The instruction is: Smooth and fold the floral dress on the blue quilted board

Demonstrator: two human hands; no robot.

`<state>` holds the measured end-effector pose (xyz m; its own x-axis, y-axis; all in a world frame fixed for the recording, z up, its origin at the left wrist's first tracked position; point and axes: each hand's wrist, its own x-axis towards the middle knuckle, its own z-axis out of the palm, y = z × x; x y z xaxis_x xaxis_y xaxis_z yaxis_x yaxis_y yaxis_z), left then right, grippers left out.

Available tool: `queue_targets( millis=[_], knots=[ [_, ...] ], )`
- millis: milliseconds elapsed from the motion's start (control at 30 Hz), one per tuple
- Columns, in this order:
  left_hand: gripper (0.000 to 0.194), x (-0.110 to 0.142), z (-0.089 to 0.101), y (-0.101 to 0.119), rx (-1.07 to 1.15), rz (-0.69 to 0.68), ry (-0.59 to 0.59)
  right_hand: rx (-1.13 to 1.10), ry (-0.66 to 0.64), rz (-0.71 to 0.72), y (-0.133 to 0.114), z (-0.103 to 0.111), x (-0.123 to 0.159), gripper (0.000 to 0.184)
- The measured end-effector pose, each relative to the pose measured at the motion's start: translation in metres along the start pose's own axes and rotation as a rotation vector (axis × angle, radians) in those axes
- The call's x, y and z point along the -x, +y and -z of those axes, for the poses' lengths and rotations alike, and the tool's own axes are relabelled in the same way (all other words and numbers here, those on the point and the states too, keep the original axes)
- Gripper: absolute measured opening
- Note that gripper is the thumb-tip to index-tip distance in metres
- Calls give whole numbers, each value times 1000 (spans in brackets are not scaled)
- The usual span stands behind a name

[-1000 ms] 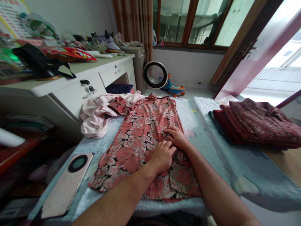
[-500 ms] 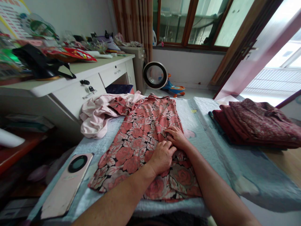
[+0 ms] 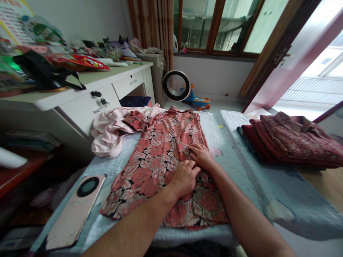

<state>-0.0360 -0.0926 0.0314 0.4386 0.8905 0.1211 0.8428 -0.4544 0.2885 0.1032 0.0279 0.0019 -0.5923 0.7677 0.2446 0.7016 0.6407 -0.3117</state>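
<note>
Cloth-covered pale blue table (image 3: 227,157): floral garment (image 3: 158,160) spread flat, crumpled pink cloth (image 3: 105,137), phone (image 3: 72,217), folded clothes stack (image 3: 297,142).

The floral garment (image 3: 158,153) I see, coral-red roses and pale leaves over black, lies spread out and lightly creased on a pale blue cloth (image 3: 227,142), its collar (image 3: 182,109) at the far end.

White desk (image 3: 115,75): red packet (image 3: 91,61) on top
Front-loading washer (image 3: 158,73): round door (image 3: 176,85) swung open
Floor (image 3: 218,104): blue-and-orange ride-on toy (image 3: 198,99)
Window (image 3: 198,23): brown curtain (image 3: 150,26) at left, white bottle (image 3: 175,43) at sill (image 3: 214,54)
</note>
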Motion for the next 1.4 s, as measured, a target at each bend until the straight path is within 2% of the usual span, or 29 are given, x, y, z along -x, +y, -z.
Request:
queue_targets(
  millis=[200, 500, 800, 1133, 1400],
  knots=[
    [27, 0, -1, 0, -3, -3, 10, 10, 4, -33, -1, 1, 0, 38],
    [29, 0, -2, -1, 9, 1, 5, 4, 110, -49, 8, -1, 4, 32],
    [32, 0, 3, 1, 2, 9, -42, 21, 65, -80, 7, -2, 3, 35],
    [30, 1, -2, -2, 22, -21, 20, 66, 39, -191, 2, 1, 4, 43],
    [30, 1, -1, -2, 19, -19, 6, 77, 22, -249, 0, 4, 6, 45]
  ],
)
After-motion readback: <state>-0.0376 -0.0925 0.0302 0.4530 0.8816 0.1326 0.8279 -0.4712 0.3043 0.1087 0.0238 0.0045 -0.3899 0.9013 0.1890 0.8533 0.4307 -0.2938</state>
